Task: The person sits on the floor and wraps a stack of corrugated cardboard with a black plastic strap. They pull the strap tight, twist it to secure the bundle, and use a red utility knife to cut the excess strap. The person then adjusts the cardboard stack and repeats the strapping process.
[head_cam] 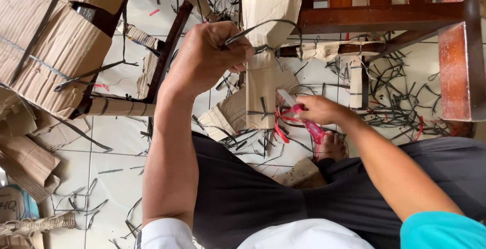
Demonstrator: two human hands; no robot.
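Black strap point(263, 25) in left hand point(210, 56); one knife point(298, 110) in right hand point(319, 110).

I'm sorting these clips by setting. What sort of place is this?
Probably a furniture workshop or unpacking area: a wooden chair frame with a cardboard-wrapped leg, cut black straps littering the tiled floor, more wrapped pieces nearby.

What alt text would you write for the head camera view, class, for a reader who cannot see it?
A person's left hand pulls a black plastic strap off a cardboard-wrapped wooden chair leg, while the right hand holds a red-handled utility knife beside it. Cut black straps and cardboard scraps litter the white tiled floor.
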